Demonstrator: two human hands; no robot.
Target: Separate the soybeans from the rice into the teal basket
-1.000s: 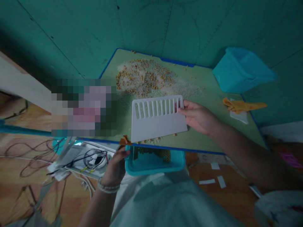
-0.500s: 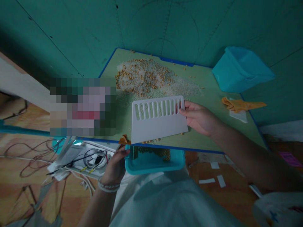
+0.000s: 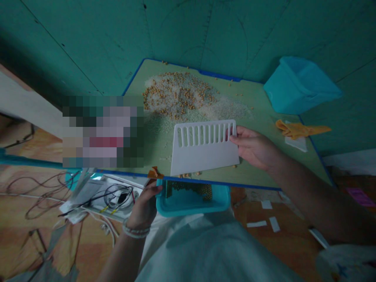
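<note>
right hand [image 3: 253,147], right of centre: pinching white slotted scraper [image 3: 205,154] | left hand [image 3: 145,201], lower centre: gripping turquoise tub [image 3: 188,203] | bean-and-grain pile [image 3: 183,94]: upper centre, on counter [image 3: 261,168]

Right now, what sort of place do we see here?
Probably a makeshift indoor workroom: a blue-edged table by a green wall bears a heap of soybean-like beans and rice-like grains.

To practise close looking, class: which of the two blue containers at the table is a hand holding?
The shallow tray below the table's front edge: the left hand grips its left end. The deep bin by the far right corner has no hand on it.
</note>
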